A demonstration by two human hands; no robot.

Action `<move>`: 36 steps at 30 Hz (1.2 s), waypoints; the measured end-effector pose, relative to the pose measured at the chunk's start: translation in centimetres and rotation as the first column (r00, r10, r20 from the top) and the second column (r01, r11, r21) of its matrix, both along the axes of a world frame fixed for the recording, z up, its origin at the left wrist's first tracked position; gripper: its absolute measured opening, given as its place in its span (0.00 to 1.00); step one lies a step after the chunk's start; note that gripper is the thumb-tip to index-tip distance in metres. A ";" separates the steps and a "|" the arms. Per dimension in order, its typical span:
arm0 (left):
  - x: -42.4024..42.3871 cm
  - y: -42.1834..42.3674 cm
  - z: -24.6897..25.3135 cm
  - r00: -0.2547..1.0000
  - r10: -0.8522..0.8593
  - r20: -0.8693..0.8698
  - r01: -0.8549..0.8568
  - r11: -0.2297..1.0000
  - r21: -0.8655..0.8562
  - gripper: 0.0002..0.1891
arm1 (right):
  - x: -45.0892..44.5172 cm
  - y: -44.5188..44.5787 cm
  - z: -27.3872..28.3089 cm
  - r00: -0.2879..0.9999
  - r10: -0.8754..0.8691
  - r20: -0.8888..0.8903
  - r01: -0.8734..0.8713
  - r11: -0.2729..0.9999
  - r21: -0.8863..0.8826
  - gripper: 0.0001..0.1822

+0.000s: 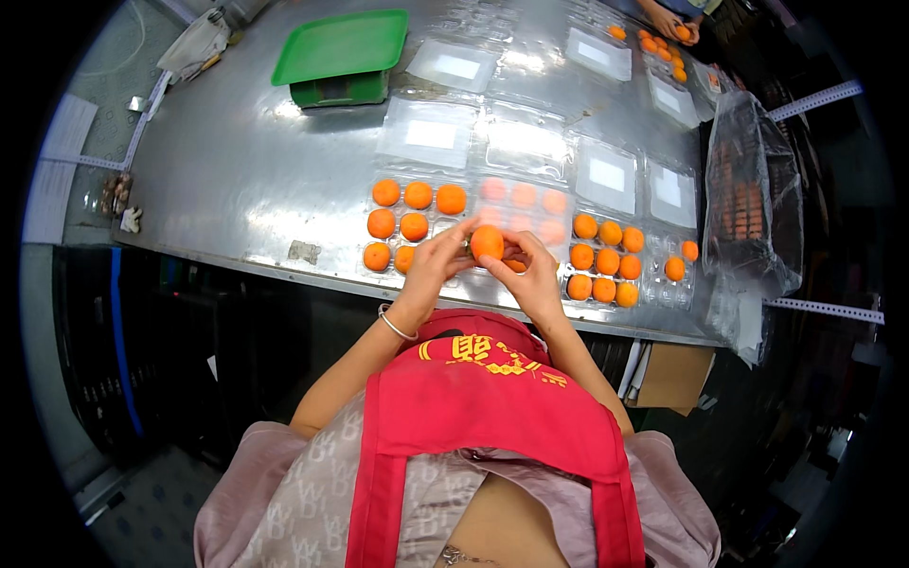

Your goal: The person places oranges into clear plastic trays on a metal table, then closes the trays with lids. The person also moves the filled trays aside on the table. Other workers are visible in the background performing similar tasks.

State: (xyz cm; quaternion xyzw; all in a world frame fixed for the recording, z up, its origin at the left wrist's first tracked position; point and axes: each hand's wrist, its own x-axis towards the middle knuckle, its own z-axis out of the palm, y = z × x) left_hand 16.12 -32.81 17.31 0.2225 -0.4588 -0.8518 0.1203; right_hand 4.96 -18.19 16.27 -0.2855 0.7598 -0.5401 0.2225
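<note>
Both of my hands hold one orange citrus fruit [487, 243] above the near side of a metal table [234, 192]. The fingers of my left hand [429, 266] touch its left side, while my right hand [532, 273] grips it from the right with the thumb in front. Left of it lies an open clear plastic clamshell pack [443, 226] with several fruits in its cells, partly hidden by my left hand. Behind my hands, a whitish translucent cover [523, 213] lies over more fruits. To the right is a clamshell filled with rows of fruits [607, 260].
A further clamshell [675, 295] at right holds a few fruits. Open lids bear white labels [430, 134]. A green tray [341, 46] rests on a green object [339, 90]. A clear plastic bag [753, 192] stands at the right edge. Another person's hands [667, 25] hold a fruit.
</note>
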 end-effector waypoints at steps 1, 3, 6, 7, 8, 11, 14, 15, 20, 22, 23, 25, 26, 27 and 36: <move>0.2 -0.5 -0.4 0.995 0.063 0.072 -0.062 0.998 -0.013 0.23 | -0.3 -0.4 -0.4 0.999 -0.003 0.039 0.001 0.999 0.043 0.25; 1.0 -2.6 -1.3 0.977 0.193 0.095 -0.188 0.980 -0.060 0.24 | -0.8 -1.8 -1.5 0.990 0.045 -0.131 -0.043 0.999 0.017 0.25; 3.7 -5.5 -2.7 0.909 0.372 0.187 -0.342 0.923 -0.174 0.22 | -1.1 -4.8 -3.3 0.893 0.151 -0.424 -0.123 0.988 0.093 0.25; 4.6 -6.3 -3.1 0.875 0.419 0.242 -0.376 0.903 -0.206 0.22 | -1.1 -5.7 -3.9 0.832 0.194 -0.520 -0.145 0.980 0.134 0.26; 5.5 -6.9 -3.5 0.864 0.454 0.216 -0.413 0.886 -0.212 0.21 | -0.9 -6.5 -4.4 0.815 0.248 -0.523 -0.169 0.966 0.196 0.26; 7.5 -8.2 -4.3 0.824 0.512 0.243 -0.453 0.852 -0.263 0.20 | -0.8 -7.8 -5.5 0.623 0.379 -0.684 -0.160 0.918 0.363 0.26; 7.6 -9.9 -5.4 0.821 0.522 0.232 -0.447 0.840 -0.307 0.19 | -0.8 -8.0 -6.1 0.643 0.396 -0.656 -0.155 0.905 0.395 0.27; 7.3 -10.7 -5.9 0.824 0.519 0.227 -0.439 0.838 -0.322 0.19 | -0.8 -7.9 -6.1 0.636 0.410 -0.654 -0.164 0.900 0.404 0.28; 2.7 -16.3 -9.7 0.888 0.419 0.187 -0.327 0.864 -0.384 0.23 | -0.4 -6.7 -5.4 0.722 0.295 -0.625 -0.141 0.948 0.285 0.29; 0.1 -18.7 -11.4 0.906 0.366 0.211 -0.257 0.875 -0.411 0.27 | -0.1 -5.5 -5.0 0.789 0.241 -0.565 -0.123 0.963 0.239 0.28; -1.3 -19.8 -12.1 0.912 0.344 0.221 -0.228 0.877 -0.423 0.28 | 0.1 -4.8 -4.9 0.819 0.206 -0.536 -0.114 0.973 0.199 0.28; -3.9 -21.5 -13.1 0.918 0.311 0.245 -0.175 0.874 -0.454 0.32 | 0.6 -3.4 -4.9 0.884 0.163 -0.438 -0.081 0.977 0.199 0.23; -5.1 -22.1 -13.3 0.917 0.302 0.259 -0.153 0.868 -0.472 0.34 | 0.8 -2.8 -5.0 0.915 0.149 -0.375 -0.072 0.974 0.213 0.22; -6.1 -22.4 -13.5 0.908 0.293 0.300 -0.119 0.866 -0.486 0.35 | 1.0 -2.3 -5.2 0.947 0.131 -0.293 -0.064 0.972 0.227 0.21; -8.0 -24.8 -14.0 0.938 0.204 0.281 0.007 0.799 -0.602 0.29 | 1.3 -0.8 -7.6 0.998 -0.030 -0.053 0.036 0.991 0.131 0.15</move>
